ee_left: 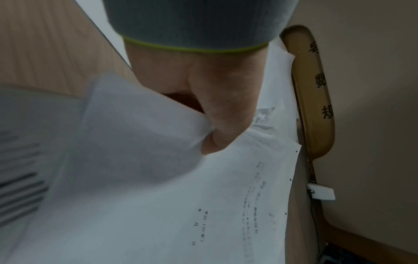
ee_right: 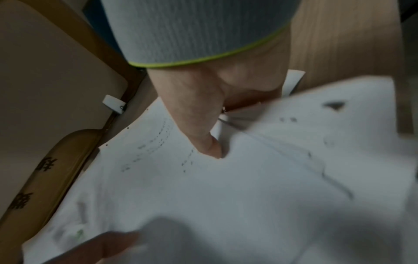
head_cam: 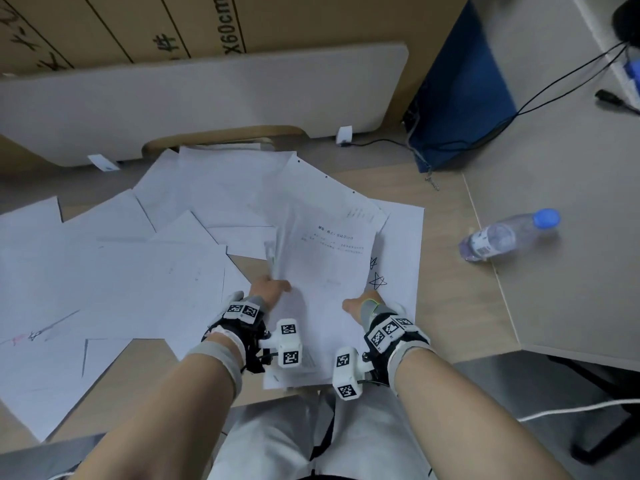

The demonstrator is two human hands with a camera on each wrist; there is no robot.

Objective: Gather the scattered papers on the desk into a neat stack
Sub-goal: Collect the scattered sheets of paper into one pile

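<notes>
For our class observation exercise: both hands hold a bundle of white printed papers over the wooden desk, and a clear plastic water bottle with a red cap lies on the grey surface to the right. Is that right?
Not quite. The head view shows the clear plastic water bottle has a blue cap, not red. The rest holds: the left hand and right hand hold the bundle of white printed papers over the wooden desk.

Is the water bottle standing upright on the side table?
No, the water bottle lies on its side on the side table.

Desk (head_cam: 446,258) under scattered papers (head_cam: 114,271)
</notes>
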